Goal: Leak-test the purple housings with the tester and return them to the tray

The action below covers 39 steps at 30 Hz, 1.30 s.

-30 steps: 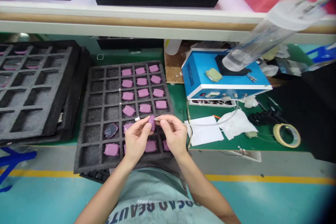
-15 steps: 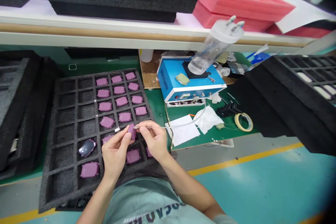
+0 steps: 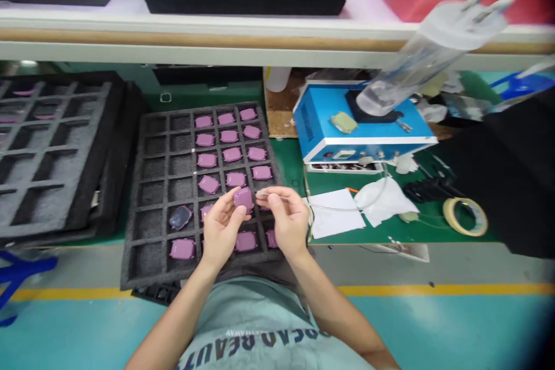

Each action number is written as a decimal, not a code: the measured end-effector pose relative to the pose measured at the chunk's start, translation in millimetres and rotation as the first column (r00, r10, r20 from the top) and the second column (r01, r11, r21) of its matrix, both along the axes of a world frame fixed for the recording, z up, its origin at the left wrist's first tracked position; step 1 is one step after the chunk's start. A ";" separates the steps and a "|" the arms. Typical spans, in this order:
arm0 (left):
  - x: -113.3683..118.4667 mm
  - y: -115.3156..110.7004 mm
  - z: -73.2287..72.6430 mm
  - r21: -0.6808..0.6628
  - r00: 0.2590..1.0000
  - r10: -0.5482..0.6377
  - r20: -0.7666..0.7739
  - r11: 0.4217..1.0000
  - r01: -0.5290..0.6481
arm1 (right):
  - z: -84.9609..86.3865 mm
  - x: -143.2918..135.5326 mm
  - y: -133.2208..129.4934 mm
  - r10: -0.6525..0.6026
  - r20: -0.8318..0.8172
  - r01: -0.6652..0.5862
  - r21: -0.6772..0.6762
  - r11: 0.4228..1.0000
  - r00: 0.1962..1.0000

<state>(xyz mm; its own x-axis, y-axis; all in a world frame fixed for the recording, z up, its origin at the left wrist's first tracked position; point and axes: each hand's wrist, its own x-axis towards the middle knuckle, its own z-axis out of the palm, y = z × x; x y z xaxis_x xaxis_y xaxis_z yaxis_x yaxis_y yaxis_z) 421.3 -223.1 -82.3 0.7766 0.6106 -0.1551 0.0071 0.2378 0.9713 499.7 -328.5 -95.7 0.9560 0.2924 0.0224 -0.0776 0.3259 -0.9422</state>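
Observation:
My left hand (image 3: 221, 234) pinches a purple watch case (image 3: 243, 199) between thumb and fingers, its flat side turned up toward me. In my right hand (image 3: 288, 221) is the end of a thin clear hose, with a small tip (image 3: 260, 193) just right of the case and slightly apart from it. Both hands are above a dark grey foam tray (image 3: 148, 195) split into compartments. Several similar purple cases lie in its right columns. One piece with a dark glassy face (image 3: 181, 217) sits in the second column. My hands hide some compartments.
At the right stands a blue machine (image 3: 336, 121) with a clear cylinder (image 3: 403, 69) on top. White paper (image 3: 338, 214), crumpled tissue (image 3: 385, 199) and a tape roll (image 3: 465, 217) lie before it. More foam trays (image 3: 56, 208) are stacked left. A shelf (image 3: 217, 40) crosses above.
The view has swung, so the bench appears shifted right. The purple case has turned from edge-on to showing its flat side, and the hose tip has moved off its edge.

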 end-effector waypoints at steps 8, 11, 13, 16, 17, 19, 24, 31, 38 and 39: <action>-3.2 3.9 0.5 -0.058 0.997 0.076 -0.020 0.995 -0.077 | -3.2 -1.2 -1.8 -0.016 -0.053 0.017 0.014 1.000 0.998; -2.7 6.8 0.4 -0.132 0.997 0.076 0.006 0.988 -0.075 | -2.9 -1.2 -2.1 -0.016 -0.050 0.017 0.015 1.000 0.999; -2.7 9.2 1.6 -0.211 0.997 0.069 0.047 0.976 -0.057 | -3.1 -1.1 -2.2 -0.017 -0.047 0.017 0.013 1.000 0.999; -3.4 12.2 5.2 -0.329 0.992 0.071 0.104 0.944 -0.033 | -3.5 -0.9 -2.4 -0.021 -0.044 0.021 0.014 1.000 0.999; -3.8 12.9 6.5 -0.366 0.991 0.070 0.113 0.930 -0.024 | -3.6 -0.8 -2.5 -0.023 -0.042 0.024 0.012 1.000 0.999; -4.8 13.9 9.0 -0.437 0.991 0.057 0.124 0.900 0.003 | -3.5 -0.7 -2.9 -0.025 -0.036 0.026 0.002 1.000 0.999; -9.0 16.2 13.0 -0.539 0.988 -0.013 0.155 0.837 0.096 | -3.7 -0.4 -3.6 -0.026 -0.029 0.025 -0.020 0.999 0.999; -14.2 22.6 13.5 -0.624 0.991 -0.064 0.120 0.771 0.126 | -5.0 -1.0 -3.4 -0.030 -0.033 0.029 -0.031 0.999 0.999; -13.6 21.4 14.9 -0.642 0.986 -0.062 0.153 0.753 0.147 | -6.3 1.2 -4.5 -0.027 -0.038 0.027 -0.022 0.999 0.999; -13.1 20.4 15.4 -0.636 0.985 -0.061 0.159 0.757 0.149 | -7.0 1.7 -2.9 -0.025 -0.045 0.025 -0.010 1.000 0.999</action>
